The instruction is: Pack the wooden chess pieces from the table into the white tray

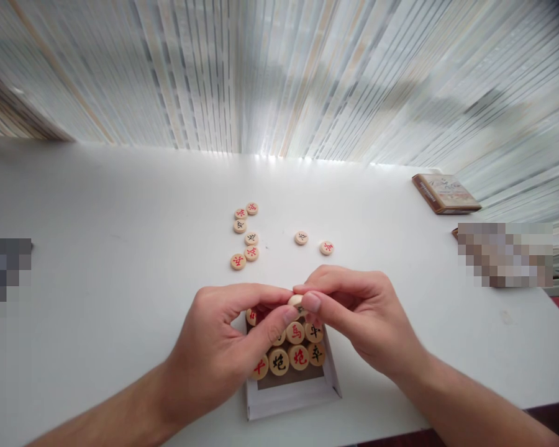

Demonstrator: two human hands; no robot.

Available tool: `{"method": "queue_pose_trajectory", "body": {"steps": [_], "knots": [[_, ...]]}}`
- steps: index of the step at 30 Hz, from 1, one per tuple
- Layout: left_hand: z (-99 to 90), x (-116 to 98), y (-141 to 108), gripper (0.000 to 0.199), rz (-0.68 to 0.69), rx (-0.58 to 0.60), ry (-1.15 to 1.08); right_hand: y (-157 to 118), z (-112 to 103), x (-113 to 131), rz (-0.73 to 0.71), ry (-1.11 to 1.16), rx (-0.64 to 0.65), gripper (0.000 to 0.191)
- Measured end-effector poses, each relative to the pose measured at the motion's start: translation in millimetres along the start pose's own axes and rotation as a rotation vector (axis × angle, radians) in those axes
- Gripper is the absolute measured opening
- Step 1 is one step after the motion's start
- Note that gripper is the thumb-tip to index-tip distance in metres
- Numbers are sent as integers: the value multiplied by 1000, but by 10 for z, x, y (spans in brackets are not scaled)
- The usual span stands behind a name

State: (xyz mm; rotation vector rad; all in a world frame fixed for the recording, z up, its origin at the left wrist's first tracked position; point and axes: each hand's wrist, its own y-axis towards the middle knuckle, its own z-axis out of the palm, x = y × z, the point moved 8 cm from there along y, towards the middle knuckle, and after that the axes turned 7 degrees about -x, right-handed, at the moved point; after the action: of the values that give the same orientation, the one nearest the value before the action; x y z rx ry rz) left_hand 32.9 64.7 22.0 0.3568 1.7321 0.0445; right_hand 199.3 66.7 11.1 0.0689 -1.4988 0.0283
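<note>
A round wooden Chinese chess piece (297, 302) is pinched between the fingertips of both hands, just above an open white box (289, 400). My left hand (235, 335) grips it from the left with thumb and forefinger. From the other side, my right hand (356, 316) closes thumb and fingers on the same piece. Inside the box lie several pieces in rows, among them a black-marked piece (278, 362) and a red-marked piece (299, 357). The hands hide the box's far part and some of its pieces.
Beyond the box, several loose pieces (251, 253) lie in a cluster on the white table (121, 248). Two more, a black-marked piece (301, 238) and a red-marked piece (327, 248), lie to the right. A brown-edged box (447, 194) rests at the far right, before a striped curtain (279, 74).
</note>
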Motion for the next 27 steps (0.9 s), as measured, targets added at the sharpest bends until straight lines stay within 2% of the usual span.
{"method": "queue_pose_trajectory", "body": {"steps": [2, 6, 8, 11, 18, 24, 27], "knots": [[6, 52, -12, 18, -52, -7, -51, 4, 20, -36, 52, 60, 22, 4], [22, 173, -12, 13, -200, -40, -215, -8, 46, -130, 150, 192, 49, 19], [24, 185, -4, 10, -225, -49, -250, -15, 49, -172, 188, 231, 50, 22], [22, 172, -3, 11, -214, -50, -232, -13, 43, -197, 213, 256, 43, 17], [27, 147, -40, 31, -143, -50, -215, -4, 45, -206, 232, 299, 82, 3], [-19, 106, -20, 33, -122, -73, -241, -33, 63, -272, 297, 331, 128, 18], [-61, 42, 5, 29, -64, -107, -205, -41, 80, -265, 318, 321, 131, 26]]}}
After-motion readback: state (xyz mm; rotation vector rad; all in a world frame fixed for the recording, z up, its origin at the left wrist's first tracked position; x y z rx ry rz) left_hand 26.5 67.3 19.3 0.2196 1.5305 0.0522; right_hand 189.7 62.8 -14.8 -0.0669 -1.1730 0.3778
